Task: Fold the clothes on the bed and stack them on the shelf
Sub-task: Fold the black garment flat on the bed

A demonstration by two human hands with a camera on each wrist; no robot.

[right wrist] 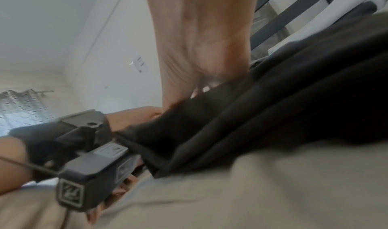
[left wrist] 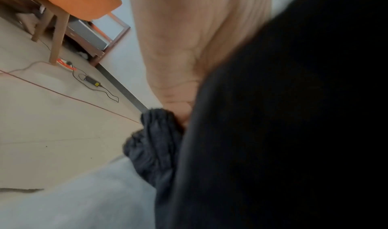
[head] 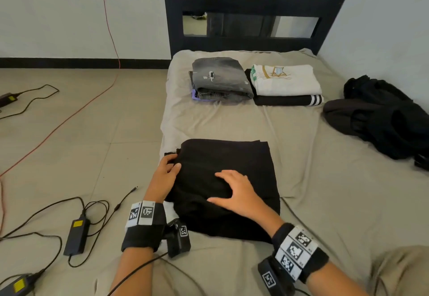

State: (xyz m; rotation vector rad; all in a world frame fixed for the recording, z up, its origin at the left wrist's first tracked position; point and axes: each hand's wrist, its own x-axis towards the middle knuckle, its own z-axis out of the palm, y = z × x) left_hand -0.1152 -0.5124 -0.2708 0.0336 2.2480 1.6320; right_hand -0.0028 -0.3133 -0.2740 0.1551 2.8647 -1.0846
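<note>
So at the near left edge of the bed, the black garment is laid out flat, folded into a rough rectangle, probably so it can be squared up before stacking. Its left edge is being gripped by the left hand, thumb on top and fingers tucked under the bunched bit, which looks like it's being tidied in or readied for lifting. The right hand is spread flat, fingers splayed, and pressed on the middle of the cloth, most likely to keep the fold from springing open.

Toward the far end of the bed, a grey folded pile is parked, then just beside it a white shirt on dark folded clothes; seems they're staged there until the shelf run. Along the right edge, a dark unfolded heap is left waiting. No shelf can be made out.
</note>
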